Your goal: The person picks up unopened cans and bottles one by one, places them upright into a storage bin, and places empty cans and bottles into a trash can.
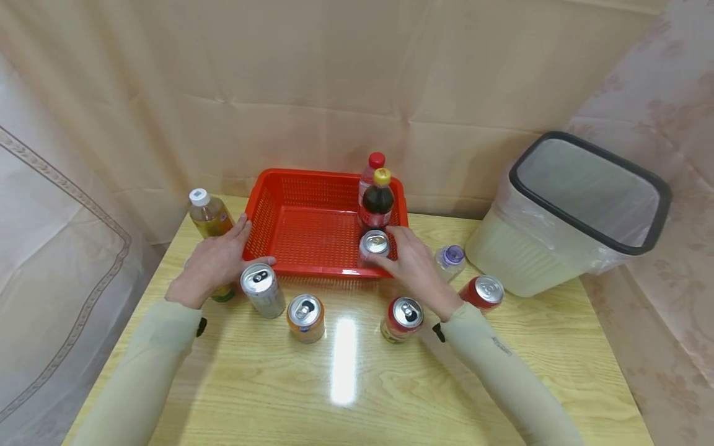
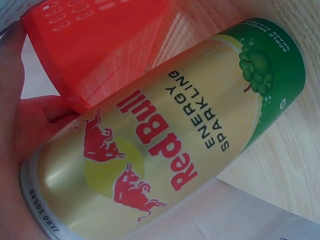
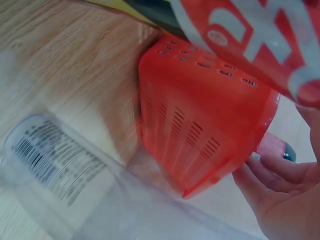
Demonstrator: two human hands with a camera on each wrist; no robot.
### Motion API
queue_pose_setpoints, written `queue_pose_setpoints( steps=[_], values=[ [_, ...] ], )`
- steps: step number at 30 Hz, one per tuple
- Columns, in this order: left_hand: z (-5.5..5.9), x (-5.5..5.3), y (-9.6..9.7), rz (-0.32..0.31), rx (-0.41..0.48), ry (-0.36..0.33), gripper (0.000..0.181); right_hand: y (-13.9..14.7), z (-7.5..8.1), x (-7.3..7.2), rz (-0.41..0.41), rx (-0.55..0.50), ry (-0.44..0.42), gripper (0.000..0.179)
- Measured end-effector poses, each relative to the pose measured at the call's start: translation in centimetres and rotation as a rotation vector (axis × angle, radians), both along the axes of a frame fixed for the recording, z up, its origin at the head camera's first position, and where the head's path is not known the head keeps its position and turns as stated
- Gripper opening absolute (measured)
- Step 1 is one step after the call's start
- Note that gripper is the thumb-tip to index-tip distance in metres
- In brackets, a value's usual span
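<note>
My left hand (image 1: 214, 260) rests on the near left corner of a red plastic basket (image 1: 318, 271), its fingers extended along the rim. Beneath that wrist stands a gold and green Red Bull can (image 2: 150, 140), mostly hidden in the head view. A silver-white can (image 1: 264, 294) is beside the left thumb. My right hand (image 1: 413, 263) grips a drink can (image 1: 375, 243) by its upper part, inside the basket's near right corner. Behind this can, also in the basket, are a yellow-capped cola bottle (image 1: 377, 201) and a red-capped bottle (image 1: 366, 179).
An orange can (image 1: 305, 322) and a red can (image 1: 401, 319) stand before the basket. To its right are a purple-capped clear bottle (image 1: 450, 260), another red can (image 1: 484, 292) and a lined waste bin (image 1: 524, 248). A white-capped bottle (image 1: 211, 215) stands left of the basket.
</note>
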State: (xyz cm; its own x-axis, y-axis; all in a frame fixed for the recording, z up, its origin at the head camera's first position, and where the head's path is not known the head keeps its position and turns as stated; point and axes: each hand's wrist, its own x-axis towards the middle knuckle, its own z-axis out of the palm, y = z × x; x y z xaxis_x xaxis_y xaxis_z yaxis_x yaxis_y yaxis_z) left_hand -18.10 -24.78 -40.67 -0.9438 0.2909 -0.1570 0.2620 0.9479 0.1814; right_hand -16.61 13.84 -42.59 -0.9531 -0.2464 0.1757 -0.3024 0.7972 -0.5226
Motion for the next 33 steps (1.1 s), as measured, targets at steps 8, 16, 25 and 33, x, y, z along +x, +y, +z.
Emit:
queue_pose_setpoints(
  steps=[8,16,25,33],
  values=[
    [-0.1,-0.1,-0.1,0.005,0.011,-0.016,0.121,0.9,0.0,0.9,0.045,0.093,-0.012,0.09],
    [-0.1,0.0,-0.1,0.003,0.028,-0.021,0.12,1.0,0.2,2.1,0.07,0.081,-0.053,0.098],
    [0.0,0.0,0.0,-0.007,0.03,-0.005,0.121,1.9,2.5,4.2,0.094,-0.074,0.026,0.082],
    [0.0,0.0,0.0,-0.006,0.026,-0.012,0.121,4.2,4.5,6.3,0.073,-0.157,0.258,0.08]
  ],
)
